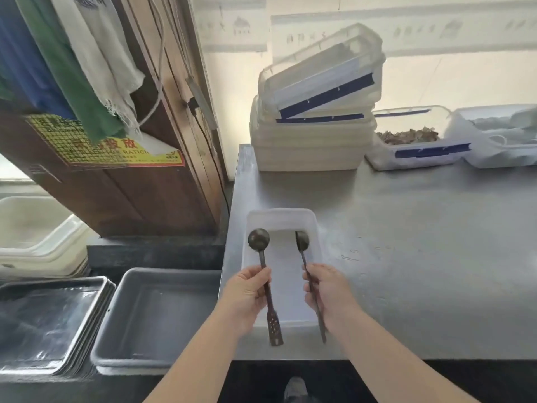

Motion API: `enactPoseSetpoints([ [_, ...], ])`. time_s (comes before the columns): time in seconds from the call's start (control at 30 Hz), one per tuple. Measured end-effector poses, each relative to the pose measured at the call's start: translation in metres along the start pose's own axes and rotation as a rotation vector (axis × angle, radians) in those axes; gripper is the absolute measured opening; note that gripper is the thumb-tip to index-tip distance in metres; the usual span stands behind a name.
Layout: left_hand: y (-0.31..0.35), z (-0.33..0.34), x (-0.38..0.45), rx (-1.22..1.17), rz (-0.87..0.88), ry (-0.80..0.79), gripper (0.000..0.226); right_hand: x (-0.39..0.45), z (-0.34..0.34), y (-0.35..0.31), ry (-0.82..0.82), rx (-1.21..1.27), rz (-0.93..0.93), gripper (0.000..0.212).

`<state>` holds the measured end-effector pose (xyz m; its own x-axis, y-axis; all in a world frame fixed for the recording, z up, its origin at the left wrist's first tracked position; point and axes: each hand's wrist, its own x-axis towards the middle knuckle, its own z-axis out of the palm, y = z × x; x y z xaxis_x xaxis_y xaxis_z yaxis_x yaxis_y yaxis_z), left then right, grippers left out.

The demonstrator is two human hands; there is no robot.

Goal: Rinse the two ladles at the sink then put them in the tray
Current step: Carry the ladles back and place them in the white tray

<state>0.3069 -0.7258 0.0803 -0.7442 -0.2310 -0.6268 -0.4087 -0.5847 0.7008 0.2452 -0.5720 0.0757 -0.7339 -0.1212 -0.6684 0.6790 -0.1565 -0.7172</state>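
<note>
Two dark ladles are held over one white tray (315,228) on the tabletop (421,242): left ladle (259,241) clamped by left hand (245,295) fingers, right ladle (302,241) by right hand (327,292) fingers; stacked tubs (313,141) at 12 o'clock.

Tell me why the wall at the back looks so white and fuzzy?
In the head view, strong light washes out the back wall, blurring its signs; the wide lens bends the wooden post so that it leans; the steel table shows soft glare; both ladles stay fairly sharp.
</note>
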Motion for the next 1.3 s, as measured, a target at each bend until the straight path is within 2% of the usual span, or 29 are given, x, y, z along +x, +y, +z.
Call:
enactPoseSetpoints([
  [0.13, 0.004, 0.018, 0.046, 0.129, 0.013, 0.149, 0.013, 0.044, 0.015, -0.011, 0.011, -0.091, 0.014, 0.007],
  [0.3, -0.004, 0.023, 0.096, 0.309, -0.028, 0.262, 0.015, 0.092, 0.027, 0.003, 0.154, -0.419, -0.008, 0.007],
  [0.43, -0.019, 0.018, 0.121, 0.728, -0.004, 0.279, 0.023, 0.112, 0.038, 0.018, 0.218, -0.642, -0.045, 0.008],
  [0.53, -0.028, 0.015, 0.126, 1.05, 0.029, 0.298, 0.023, 0.119, 0.04, 0.032, 0.232, -0.739, 0.02, 0.009],
  [0.67, -0.038, 0.012, 0.131, 1.124, 0.047, 0.32, 0.021, 0.123, 0.033, 0.045, 0.266, -0.839, 0.052, 0.011],
  [0.83, -0.042, 0.012, 0.129, 1.094, 0.13, 0.358, 0.011, 0.118, 0.034, 0.052, 0.289, -0.908, -0.033, 0.008],
  [0.9, -0.044, 0.012, 0.123, 1.126, 0.162, 0.326, 0.022, 0.112, 0.034, 0.056, 0.283, -0.958, -0.123, 0.006],
  [0.97, -0.047, 0.006, 0.118, 1.315, 0.222, 0.194, 0.034, 0.105, 0.032, 0.059, 0.2, -1.122, -0.234, 0.017],
  [1.07, -0.05, 0.0, 0.108, 1.606, 0.256, 0.009, 0.027, 0.097, 0.025, 0.06, -0.003, -1.45, -0.343, 0.027],
  [1.17, -0.05, -0.002, 0.102, 1.605, 0.199, -0.049, 0.019, 0.094, 0.023, 0.057, -0.082, -1.661, -0.348, 0.03],
  [1.3, -0.052, -0.004, 0.105, 1.613, 0.231, -0.037, 0.024, 0.094, 0.026, 0.055, -0.091, -1.723, -0.384, 0.029],
])
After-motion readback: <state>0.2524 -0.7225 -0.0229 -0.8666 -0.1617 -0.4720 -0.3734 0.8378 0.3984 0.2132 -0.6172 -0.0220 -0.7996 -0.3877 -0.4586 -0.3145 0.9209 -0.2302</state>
